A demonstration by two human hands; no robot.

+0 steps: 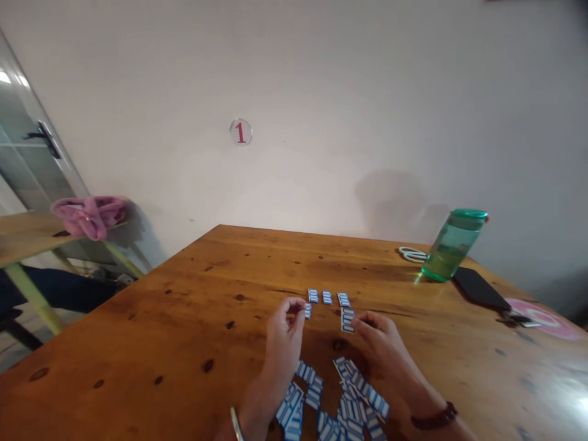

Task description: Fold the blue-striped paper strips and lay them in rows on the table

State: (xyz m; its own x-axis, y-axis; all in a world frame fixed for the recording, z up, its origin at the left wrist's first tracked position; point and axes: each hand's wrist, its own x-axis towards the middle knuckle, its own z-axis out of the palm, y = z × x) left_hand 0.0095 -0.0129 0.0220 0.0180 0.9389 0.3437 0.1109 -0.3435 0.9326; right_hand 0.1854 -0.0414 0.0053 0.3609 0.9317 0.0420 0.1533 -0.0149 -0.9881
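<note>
Three small blue-and-white patterned cards lie in a short row on the wooden table, the middle one (326, 297) between a left card (313, 296) and a right card (343, 299). Below the left one is another small card (308, 311), partly hidden by my left hand (285, 331). My left thumb and forefinger are pinched together at its edge; whether they grip anything is unclear. My right hand (379, 334) has its fingers closed on the side of a patterned card (348, 320), just below the row's right end. Nearer me, loose cards (353, 407) lie overlapping between my forearms.
A green water bottle (454, 245) stands at the back right, beside a coiled white cable (412, 254) and a black phone-like slab (480, 288). A pink round mat (546, 318) lies at the right. Behind the wooden table (184, 343) rises a white wall (312, 171).
</note>
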